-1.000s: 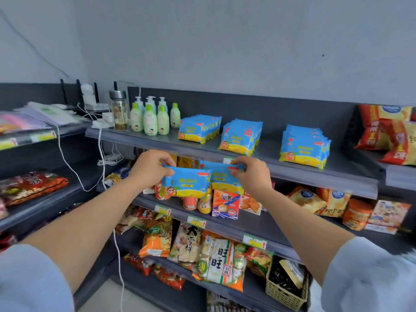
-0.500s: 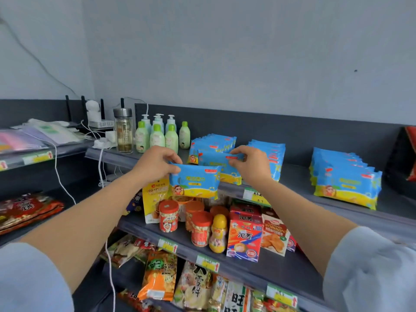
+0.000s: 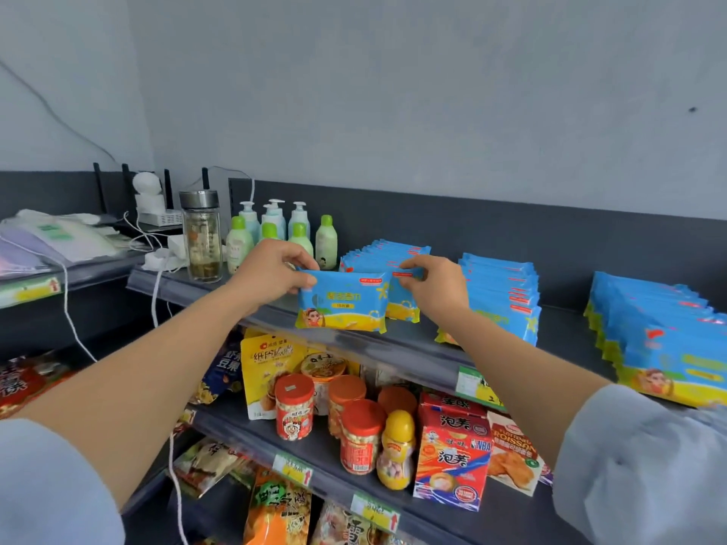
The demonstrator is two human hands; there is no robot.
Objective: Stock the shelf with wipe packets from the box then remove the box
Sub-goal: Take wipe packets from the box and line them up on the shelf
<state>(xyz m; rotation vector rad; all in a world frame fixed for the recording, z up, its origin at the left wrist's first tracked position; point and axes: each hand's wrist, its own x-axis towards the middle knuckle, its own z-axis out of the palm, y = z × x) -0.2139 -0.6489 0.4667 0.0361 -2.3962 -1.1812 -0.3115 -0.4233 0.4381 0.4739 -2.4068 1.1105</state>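
My left hand [image 3: 271, 273] pinches the top left corner of a blue and yellow wipe packet [image 3: 341, 306], held upright at the front edge of the grey top shelf [image 3: 393, 350]. My right hand [image 3: 432, 287] pinches the top of a second wipe packet [image 3: 403, 310] just behind the first. Behind them stands a row of the same packets [image 3: 383, 259]. A second row [image 3: 501, 300] stands to the right, and a third [image 3: 661, 340] at the far right. The box is not in view.
Green lotion bottles [image 3: 271, 234] and a glass flask [image 3: 201, 236] stand left of the packets, beside cables and a router. The shelf below holds red-lidded jars [image 3: 295, 407], a red snack box [image 3: 452, 454] and snack bags.
Both hands have carried their packets up from in front of the lower shelf to the top shelf's front edge. The view has risen and drawn closer to the shelf.
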